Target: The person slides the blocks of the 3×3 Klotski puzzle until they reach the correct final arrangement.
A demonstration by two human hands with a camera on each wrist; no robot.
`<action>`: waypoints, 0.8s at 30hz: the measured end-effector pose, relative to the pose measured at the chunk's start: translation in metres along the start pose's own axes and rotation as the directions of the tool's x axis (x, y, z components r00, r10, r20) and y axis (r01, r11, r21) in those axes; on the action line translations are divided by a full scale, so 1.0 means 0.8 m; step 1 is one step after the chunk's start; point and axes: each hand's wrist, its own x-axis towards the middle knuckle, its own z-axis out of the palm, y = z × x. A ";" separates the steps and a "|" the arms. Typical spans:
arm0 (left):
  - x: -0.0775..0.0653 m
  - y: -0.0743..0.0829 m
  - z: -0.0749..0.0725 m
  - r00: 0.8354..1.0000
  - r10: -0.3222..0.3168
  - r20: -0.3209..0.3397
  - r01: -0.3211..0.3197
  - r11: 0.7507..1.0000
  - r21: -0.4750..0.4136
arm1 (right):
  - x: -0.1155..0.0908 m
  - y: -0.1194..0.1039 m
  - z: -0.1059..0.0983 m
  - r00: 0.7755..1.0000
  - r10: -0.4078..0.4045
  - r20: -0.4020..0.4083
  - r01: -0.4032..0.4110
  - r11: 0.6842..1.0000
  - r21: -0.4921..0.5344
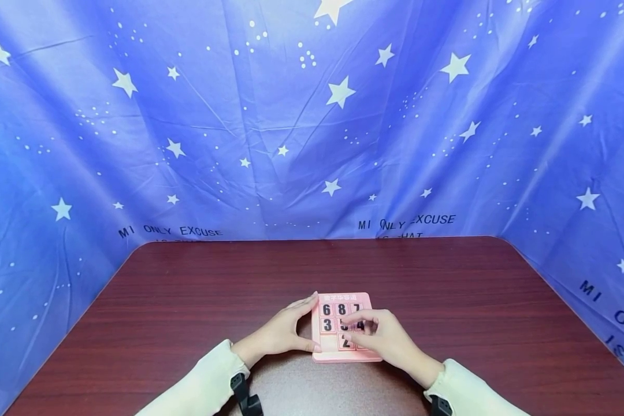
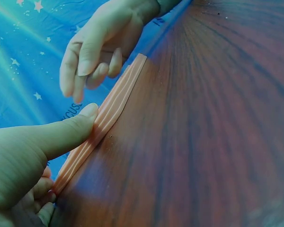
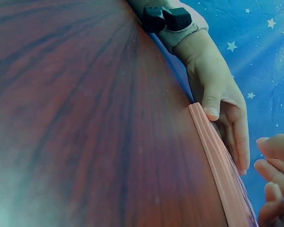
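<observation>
A pink sliding number puzzle (image 1: 338, 357) lies flat on the table, its black-numbered tiles reading 6, 8, 7 along the far row and 3, 5, 4 in the middle. A bare slot sits at the near left, beside the 2 tile (image 1: 345, 342); the near right tile is mostly hidden. My left hand (image 1: 281, 332) grips the puzzle's left side, thumb at the near corner and fingers along the far one. Over the tiles hovers my right hand (image 1: 387, 338), index finger and thumb apart above the 5 and 2. In the left wrist view its fingers hang loosely bent, holding nothing.
The dark red wood-grain table (image 1: 213, 277) spreads around the puzzle. Behind and at both sides hangs a blue curtain (image 1: 270, 115) with white stars and lettering. Black devices (image 1: 245, 396) are strapped over the sleeve cuffs.
</observation>
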 end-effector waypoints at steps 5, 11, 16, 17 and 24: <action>0.000 0.001 0.000 1.000 -0.003 -0.001 0.003 1.000 -0.006 | -0.012 0.002 -0.002 0.999 -0.009 -0.036 0.007 0.999 -0.052; 0.000 0.000 0.001 1.000 -0.007 0.000 0.007 1.000 -0.010 | -0.024 0.005 0.001 0.993 0.012 -0.116 -0.027 0.992 -0.126; 0.000 0.000 0.001 1.000 -0.006 0.001 0.006 1.000 -0.013 | -0.027 0.006 0.002 0.991 0.011 -0.135 -0.032 0.987 -0.157; 0.000 0.000 0.001 1.000 -0.005 0.001 0.005 1.000 -0.013 | -0.028 0.007 0.003 0.990 0.010 -0.142 -0.034 0.986 -0.164; 0.001 0.000 0.001 1.000 -0.004 -0.003 0.004 1.000 -0.011 | -0.031 0.009 0.006 0.982 0.028 -0.186 -0.065 0.979 -0.194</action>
